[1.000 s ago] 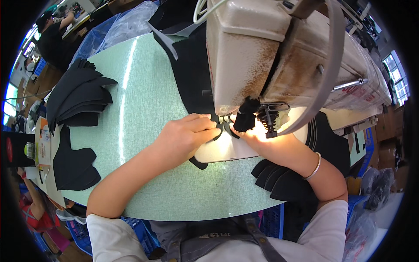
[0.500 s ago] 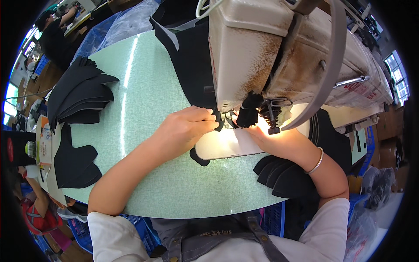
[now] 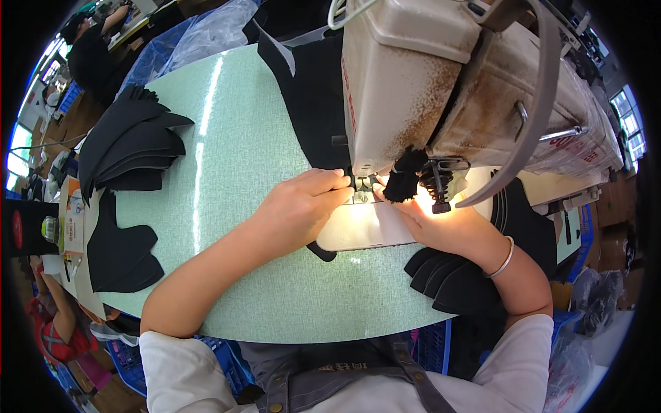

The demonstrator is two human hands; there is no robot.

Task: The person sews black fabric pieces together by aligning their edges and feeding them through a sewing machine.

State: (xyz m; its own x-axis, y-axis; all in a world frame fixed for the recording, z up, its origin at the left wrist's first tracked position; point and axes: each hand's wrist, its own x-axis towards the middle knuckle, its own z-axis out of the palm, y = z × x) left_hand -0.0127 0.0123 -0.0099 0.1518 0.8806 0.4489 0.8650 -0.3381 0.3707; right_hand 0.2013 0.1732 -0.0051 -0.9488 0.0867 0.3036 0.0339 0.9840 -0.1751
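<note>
At the needle of a worn white sewing machine [image 3: 399, 62], my left hand [image 3: 303, 206] has its fingers closed on a small black fabric piece [image 3: 350, 187] beside the presser foot [image 3: 363, 184]. From the other side my right hand [image 3: 447, 224] reaches in, fingertips bent together close to the foot. A black fuzzy pad [image 3: 405, 176] and the tension spring hide part of those fingers, so what they grip is unclear. The lit white machine bed [image 3: 365, 230] lies below both hands. Under my left wrist, a black rounded edge [image 3: 322, 253] shows on the table.
On the pale green table [image 3: 241, 303], stacked black fabric cutouts [image 3: 138, 148] lie at left, with more cutouts [image 3: 124, 251] nearer me. Another fanned stack [image 3: 454, 279] sits by my right forearm. A large black piece [image 3: 313, 96] extends behind the machine. Other people work at far left.
The view has shifted slightly, so the machine and table appear a little further right. Both hands stay at the presser foot; less of the black fabric shows beside my left fingertips.
</note>
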